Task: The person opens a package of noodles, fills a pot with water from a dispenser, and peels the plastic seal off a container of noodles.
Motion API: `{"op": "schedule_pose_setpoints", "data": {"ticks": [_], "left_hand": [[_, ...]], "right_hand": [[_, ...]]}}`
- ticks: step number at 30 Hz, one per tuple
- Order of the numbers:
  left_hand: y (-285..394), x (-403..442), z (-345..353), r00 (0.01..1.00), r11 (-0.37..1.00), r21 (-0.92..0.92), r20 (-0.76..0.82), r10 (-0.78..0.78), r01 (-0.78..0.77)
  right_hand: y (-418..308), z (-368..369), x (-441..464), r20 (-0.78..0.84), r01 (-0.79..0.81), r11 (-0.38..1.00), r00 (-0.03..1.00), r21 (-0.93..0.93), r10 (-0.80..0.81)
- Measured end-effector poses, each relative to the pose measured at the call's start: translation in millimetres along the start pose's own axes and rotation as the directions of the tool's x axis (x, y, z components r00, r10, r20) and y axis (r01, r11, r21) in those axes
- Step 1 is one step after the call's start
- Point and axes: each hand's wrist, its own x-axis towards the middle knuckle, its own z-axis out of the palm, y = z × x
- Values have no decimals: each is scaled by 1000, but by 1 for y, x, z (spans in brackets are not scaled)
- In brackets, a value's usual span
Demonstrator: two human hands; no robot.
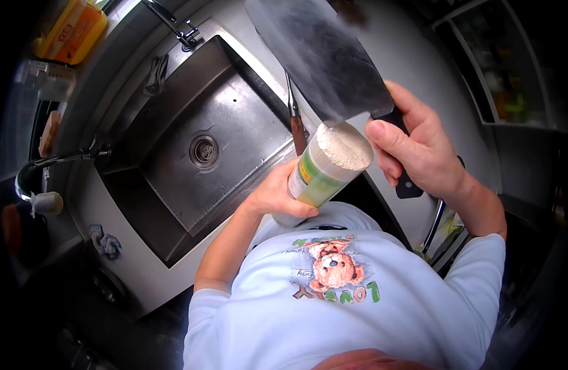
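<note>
In my left hand (276,190) is a cylindrical container (318,179) with a green and yellow label, the fingers wrapped round its side. Its open top is tilted up and shows pale powder (345,147) filling it to the rim. My right hand (427,140) grips the black handle of a cleaver (324,58). The broad dark blade extends up and left from the hand, its lower corner at or just above the powder; whether they touch I cannot tell. A wooden-handled tool (297,131) lies behind the container by the sink edge, partly hidden.
A steel sink (179,203) with a drain (204,152) lies at left. One faucet (185,37) stands at its back corner, another (56,160) at left. A cloth (105,242) rests on the counter's left side. An orange-yellow container (71,31) stands at upper left.
</note>
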Motion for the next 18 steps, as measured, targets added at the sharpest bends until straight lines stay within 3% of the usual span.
{"op": "schedule_pose_setpoints", "data": {"ticks": [4,9,13,18], "left_hand": [[-1,7,-7,993,998,-37,111,45,-41],[-15,11,-23,970,951,-299,196,144,-80],[-33,13,-32,928,851,-524,312,205,-12],[-43,18,-30,875,822,-562,347,336,-93]], "right_hand": [[0,-6,3,-33,63,997,998,33,-61],[-12,-19,-9,-11,38,999,999,31,-37],[-16,-25,-16,98,48,999,994,-22,-45],[-24,-24,-11,194,1,998,981,-59,10]]}}
